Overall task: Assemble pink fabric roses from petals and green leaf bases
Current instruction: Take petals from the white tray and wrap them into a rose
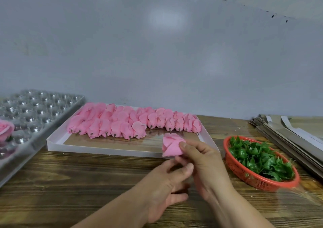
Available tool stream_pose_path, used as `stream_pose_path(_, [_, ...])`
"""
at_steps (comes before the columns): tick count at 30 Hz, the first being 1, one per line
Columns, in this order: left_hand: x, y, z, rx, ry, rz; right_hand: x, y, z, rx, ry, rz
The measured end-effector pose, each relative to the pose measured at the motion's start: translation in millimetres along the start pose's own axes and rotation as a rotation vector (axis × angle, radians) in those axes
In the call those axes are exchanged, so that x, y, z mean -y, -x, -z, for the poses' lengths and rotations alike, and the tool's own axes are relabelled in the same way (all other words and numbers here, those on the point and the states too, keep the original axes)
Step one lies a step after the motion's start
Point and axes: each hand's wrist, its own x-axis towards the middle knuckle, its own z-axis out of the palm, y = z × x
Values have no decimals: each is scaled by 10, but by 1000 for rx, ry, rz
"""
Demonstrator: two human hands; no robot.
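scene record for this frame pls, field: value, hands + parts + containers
right hand: pinches a pink fabric rose bud above the table
left hand: fingers curled at the bud's base; grip itself hidden
bud stock: rows of pink fabric buds lying in a shallow white tray
leaf bases: green plastic leaf bases heaped in an orange mesh basket, right of the tray
far left: clear plastic blister tray holding one open pink rose
surface: wooden table

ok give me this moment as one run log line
right hand: pinches pink fabric rose bud | left hand: at bud's base, grip unclear | green plastic leaf bases: in orange basket
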Motion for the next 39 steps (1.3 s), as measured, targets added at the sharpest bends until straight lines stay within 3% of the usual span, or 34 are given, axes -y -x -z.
stream_pose_path(5, [-83, -10, 122, 14, 211, -158, -112, 74, -112, 83, -93, -126])
stream_pose_path(11, [-204, -10, 131, 70, 397, -186, -192, 39, -111, 57, -172, -131])
stream_pose_path(17, [-280, -39, 168, -136, 342, -183, -255, 94, -143, 110, -34, -129])
stream_pose_path(23, [-341, -35, 272, -121, 525, -97, -192, 122, -101, 222, 350, 283])
stream_pose_path(26, [-349, -34, 268, -115, 602, -70, -238, 109, -76, 201, 614, 460])
stream_pose_path(31, [-354, -27, 248, -119, 622, -6, -264, 64, -3, 263, 1138, 1062])
stream_pose_path(36, [-343, -31, 273, -124, 585, 38, -254, 80, -21, 281, 1383, 1178])
stream_pose_path(39, [-332, -31, 258, -84, 570, -13, -284, 83, -34, 239, 1253, 1008])
